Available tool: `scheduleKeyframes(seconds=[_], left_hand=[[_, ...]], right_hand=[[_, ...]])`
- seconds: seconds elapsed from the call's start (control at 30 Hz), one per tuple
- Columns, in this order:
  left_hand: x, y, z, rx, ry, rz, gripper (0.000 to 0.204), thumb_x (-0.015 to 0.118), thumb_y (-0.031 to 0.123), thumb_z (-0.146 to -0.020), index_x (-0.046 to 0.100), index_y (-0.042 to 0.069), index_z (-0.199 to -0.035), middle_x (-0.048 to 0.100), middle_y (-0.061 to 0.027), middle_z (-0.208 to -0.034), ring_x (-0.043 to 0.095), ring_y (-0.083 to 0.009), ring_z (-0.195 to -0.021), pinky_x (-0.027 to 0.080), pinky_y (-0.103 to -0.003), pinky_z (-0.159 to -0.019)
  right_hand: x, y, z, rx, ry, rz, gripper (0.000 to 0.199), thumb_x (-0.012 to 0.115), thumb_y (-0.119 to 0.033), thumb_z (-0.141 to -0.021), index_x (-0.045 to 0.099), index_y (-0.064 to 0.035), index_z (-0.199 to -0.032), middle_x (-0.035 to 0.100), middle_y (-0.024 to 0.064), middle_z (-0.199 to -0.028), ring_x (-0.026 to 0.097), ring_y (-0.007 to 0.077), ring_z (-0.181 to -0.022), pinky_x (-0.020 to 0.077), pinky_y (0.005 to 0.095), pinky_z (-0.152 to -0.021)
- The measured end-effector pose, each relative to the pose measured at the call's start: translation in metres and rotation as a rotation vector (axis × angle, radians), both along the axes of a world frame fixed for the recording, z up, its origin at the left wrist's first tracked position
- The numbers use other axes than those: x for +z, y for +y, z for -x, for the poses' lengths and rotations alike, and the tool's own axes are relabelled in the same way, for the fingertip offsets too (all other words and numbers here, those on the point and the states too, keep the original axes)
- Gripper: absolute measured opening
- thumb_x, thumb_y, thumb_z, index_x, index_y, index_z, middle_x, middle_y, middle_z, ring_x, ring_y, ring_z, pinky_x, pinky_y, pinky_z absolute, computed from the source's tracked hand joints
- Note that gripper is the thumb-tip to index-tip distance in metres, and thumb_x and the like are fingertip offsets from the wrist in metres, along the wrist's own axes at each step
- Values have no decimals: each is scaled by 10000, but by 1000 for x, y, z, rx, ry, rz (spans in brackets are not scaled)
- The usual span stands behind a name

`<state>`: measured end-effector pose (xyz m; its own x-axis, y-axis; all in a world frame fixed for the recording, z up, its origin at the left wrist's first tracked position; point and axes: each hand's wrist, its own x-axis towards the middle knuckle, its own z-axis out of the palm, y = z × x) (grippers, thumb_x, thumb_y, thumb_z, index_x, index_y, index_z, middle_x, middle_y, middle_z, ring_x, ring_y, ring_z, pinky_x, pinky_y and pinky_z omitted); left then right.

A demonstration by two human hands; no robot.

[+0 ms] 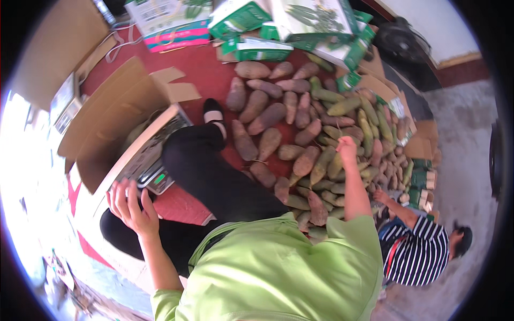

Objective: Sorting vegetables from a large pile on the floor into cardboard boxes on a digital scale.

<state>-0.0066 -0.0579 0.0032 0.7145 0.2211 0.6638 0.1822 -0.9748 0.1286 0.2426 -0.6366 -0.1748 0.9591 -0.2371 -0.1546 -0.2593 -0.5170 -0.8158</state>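
Observation:
My left hand has its fingers spread, with nothing seen in it, at the near edge of an open cardboard box. Close by its fingertips is a scale with a lit green display. The box flaps stand up, and its inside is mostly hidden. My right hand reaches over a heap of long root vegetables, some reddish-brown, some green. Its fingers are closed together, maybe round a thin root end, but what they hold is too small to make out.
Green and white printed cartons stand beyond the heap on the red floor covering. A co-worker in a striped shirt is at the right, one hand at the heap's edge. A black fan-like object stands by the wall.

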Motion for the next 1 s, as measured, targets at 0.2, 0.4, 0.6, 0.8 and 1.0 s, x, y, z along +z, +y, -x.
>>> scheduleKeyframes(seconds=[0.2, 0.4, 0.6, 0.8, 1.0], left_hand=[[15, 36, -11, 308, 265, -1, 621, 697, 162, -775, 468, 156, -1352, 505, -65, -1342, 414, -270, -1301, 141, -494, -1129], [-3, 28, -8, 169, 258, 70, 293, 593, 35, -767, 679, 106, -1038, 630, -36, -1017, 589, -234, -982, 434, -386, -919], [-4, 28, -7, 157, 232, 125, 305, 582, 15, -757, 684, 108, -1030, 631, -33, -1010, 586, -240, -987, 444, -380, -897], [-6, 31, -4, 152, 226, 136, 318, 573, -2, -740, 694, 104, -1015, 631, -43, -1018, 588, -251, -985, 456, -374, -871], [-9, 31, -6, 131, 229, 161, 282, 573, -6, -811, 700, 77, -1048, 640, -66, -1013, 592, -260, -967, 455, -376, -860]], right_hand=[[109, 109, -22, 170, -139, -241, 106, 503, -100, -939, 572, -22, -960, 495, -11, -696, 456, 77, -636, 369, 220, -607], [226, 252, -44, 482, -354, -766, 149, 482, -125, -974, 549, 6, -994, 434, -3, -739, 428, 124, -730, 383, 277, -780], [294, 406, -54, 743, -319, -1200, 123, 516, -109, -932, 566, -2, -968, 527, 43, -764, 517, 168, -759, 414, 349, -853], [275, 552, -4, 645, -124, -1382, 123, 549, -102, -844, 586, -12, -920, 633, 80, -816, 591, 174, -732, 432, 299, -762], [190, 521, -5, 601, -356, -922, 126, 583, -78, -885, 598, -9, -989, 639, 61, -885, 598, 128, -808, 483, 281, -718]])
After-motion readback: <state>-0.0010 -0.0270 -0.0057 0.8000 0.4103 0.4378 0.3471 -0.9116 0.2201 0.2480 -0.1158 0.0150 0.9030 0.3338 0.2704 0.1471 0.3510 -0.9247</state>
